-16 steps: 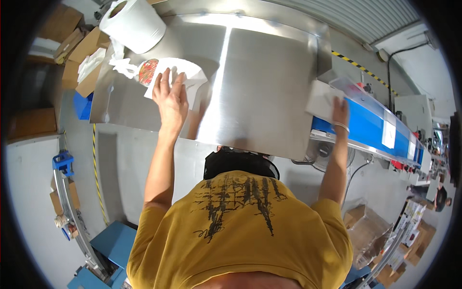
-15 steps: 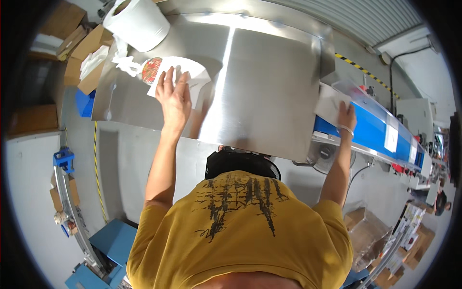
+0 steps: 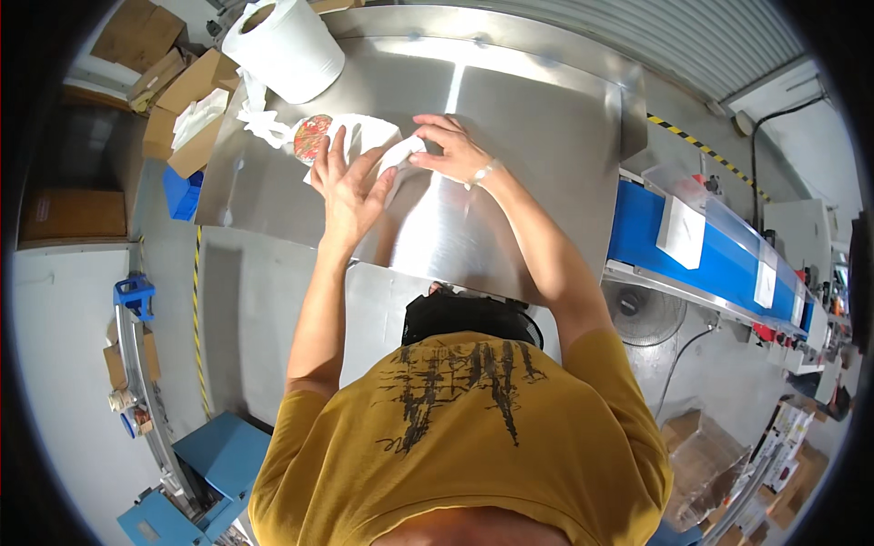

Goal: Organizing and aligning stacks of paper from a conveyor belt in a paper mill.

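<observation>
A paper roll [image 3: 287, 45] stands beside cardboard boxes [image 3: 187, 100].

Person, viewed from above: mustard-yellow short-sleeved T-shirt with a dark, streaky brush-stroke print across the chest; sleeves end above the elbows; forearms bare. Left hand [image 3: 348, 193] without rings or glove. Right hand [image 3: 452, 148] with a thin pale band at the wrist.

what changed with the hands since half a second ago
The right hand left the blue conveyor and swung over to the white packet on the steel table, now touching its edge. The left hand stayed flat on the packet; the paper roll did not move.
</observation>
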Action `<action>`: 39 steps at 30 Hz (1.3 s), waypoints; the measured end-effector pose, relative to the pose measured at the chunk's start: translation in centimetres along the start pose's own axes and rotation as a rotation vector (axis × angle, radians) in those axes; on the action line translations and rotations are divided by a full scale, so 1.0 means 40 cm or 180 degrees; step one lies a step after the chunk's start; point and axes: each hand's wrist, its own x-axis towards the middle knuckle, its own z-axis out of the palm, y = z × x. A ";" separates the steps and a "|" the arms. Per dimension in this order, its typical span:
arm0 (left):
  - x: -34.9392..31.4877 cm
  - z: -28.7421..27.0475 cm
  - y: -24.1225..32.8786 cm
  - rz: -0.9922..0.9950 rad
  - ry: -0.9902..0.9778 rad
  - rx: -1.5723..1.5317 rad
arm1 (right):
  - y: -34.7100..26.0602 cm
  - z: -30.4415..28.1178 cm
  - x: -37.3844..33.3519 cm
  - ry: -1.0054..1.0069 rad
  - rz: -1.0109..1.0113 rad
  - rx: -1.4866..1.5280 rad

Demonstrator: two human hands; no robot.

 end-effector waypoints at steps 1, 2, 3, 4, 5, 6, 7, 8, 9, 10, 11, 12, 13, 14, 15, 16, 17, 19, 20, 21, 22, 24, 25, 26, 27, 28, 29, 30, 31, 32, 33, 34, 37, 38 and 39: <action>0.000 0.003 -0.009 -0.0002 -0.0008 -0.0023 | 0.006 -0.007 -0.019 -0.0010 0.0016 -0.0015; 0.002 0.007 -0.025 -0.0067 0.0028 0.0021 | 0.011 -0.024 -0.054 0.0040 0.0977 0.1349; -0.001 0.012 -0.040 -0.0133 0.0053 0.0046 | 0.006 -0.051 -0.095 0.0111 0.1955 0.2701; -0.003 0.013 -0.052 -0.0236 0.0014 0.0216 | -0.006 -0.083 -0.137 0.0549 0.2295 0.2704; -0.007 0.013 -0.061 -0.0280 0.0047 0.0271 | -0.008 -0.120 -0.178 0.0998 0.2627 0.2688; -0.003 0.011 -0.065 -0.0227 0.0033 0.0287 | 0.020 -0.165 -0.237 0.1075 0.2725 0.1886; 0.000 0.009 -0.070 -0.0176 0.0026 0.0312 | 0.058 -0.200 -0.304 0.1127 0.2793 0.1089; 0.000 0.015 -0.069 -0.0138 0.0077 0.0391 | 0.090 -0.216 -0.368 0.1633 0.3005 0.0797; 0.000 0.021 -0.070 -0.0123 0.0064 0.0358 | 0.112 -0.238 -0.423 0.2124 0.3191 0.0503; -0.007 0.018 -0.074 -0.0128 0.0075 0.0373 | 0.116 -0.303 -0.455 0.1843 0.3325 0.0438; -0.010 0.017 -0.074 -0.0120 0.0084 0.0388 | 0.121 -0.373 -0.485 0.1573 0.3457 0.0376; -0.008 0.020 -0.068 -0.0081 0.0100 0.0395 | 0.134 -0.421 -0.517 0.1585 0.3496 0.0007; -0.009 0.022 -0.067 -0.0079 0.0094 0.0396 | 0.150 -0.459 -0.544 0.1580 0.3520 -0.0344; -0.010 0.025 -0.068 -0.0024 0.0157 0.0355 | 0.175 -0.491 -0.576 0.1640 0.3577 -0.0527; -0.011 0.027 -0.072 0.0022 0.0230 0.0324 | 0.198 -0.513 -0.596 0.1692 0.3619 -0.0706; -0.010 0.030 -0.073 0.0004 0.0244 0.0346 | 0.202 -0.525 -0.600 0.1675 0.3597 -0.0690; -0.009 0.035 -0.069 0.0036 0.0288 0.0290 | 0.201 -0.532 -0.606 0.1684 0.3553 -0.0746; -0.009 0.039 -0.066 0.0045 0.0327 0.0247 | 0.194 -0.531 -0.604 0.1665 0.3504 -0.0793; -0.007 0.039 -0.067 0.0046 0.0334 0.0246 | 0.194 -0.526 -0.595 0.1477 0.3605 -0.1189; -0.007 0.036 -0.066 0.0047 0.0351 0.0243 | 0.194 -0.529 -0.589 0.1289 0.3684 -0.1591; -0.008 0.031 -0.068 0.0052 0.0354 0.0272 | 0.214 -0.530 -0.602 0.1254 0.3612 -0.1702; -0.009 0.028 -0.071 0.0055 0.0373 0.0257 | 0.216 -0.546 -0.602 0.1074 0.3694 -0.2607; -0.009 0.025 -0.076 0.0071 0.0385 0.0250 | 0.195 -0.538 -0.570 0.0899 0.3732 -0.3505; -0.010 0.029 -0.083 0.0083 0.0377 0.0240 | 0.162 -0.530 -0.542 0.0981 0.3525 -0.3992; -0.008 0.029 -0.081 0.0084 0.0350 0.0201 | 0.105 -0.518 -0.488 0.1080 0.3316 -0.4470; -0.005 0.029 -0.078 0.0094 0.0342 0.0155 | 0.094 -0.504 -0.456 0.1247 0.2838 -0.4299; -0.005 0.026 -0.076 0.0108 0.0323 0.0110 | 0.061 -0.483 -0.393 0.0991 0.2867 -0.3321; -0.005 0.021 -0.075 0.0093 0.0273 0.0077 | 0.058 -0.448 -0.345 0.0710 0.2314 -0.2310; -0.004 0.020 -0.076 0.0105 0.0281 0.0101 | 0.058 -0.373 -0.297 0.0498 0.1343 -0.2412; -0.010 0.021 -0.082 0.0106 0.0257 0.0047 | -0.012 -0.297 -0.209 0.0446 0.1099 -0.1476; -0.007 0.019 -0.082 0.0127 0.0238 -0.0032 | -0.014 -0.229 -0.155 0.0281 0.0780 -0.0258; -0.007 0.013 -0.082 0.0067 0.0157 -0.0009 | -0.074 -0.172 -0.082 -0.0168 0.1230 0.0044; 0.003 0.011 -0.083 0.0095 0.0122 -0.0066 | -0.076 -0.025 0.039 -0.0353 0.1201 0.1131; 0.011 0.002 -0.077 0.0039 -0.0005 -0.0056 | -0.047 0.014 0.062 -0.0392 0.0886 0.1003; 0.016 -0.007 -0.078 0.0030 -0.0009 -0.0040 | -0.039 0.031 0.079 -0.0446 0.0564 0.0878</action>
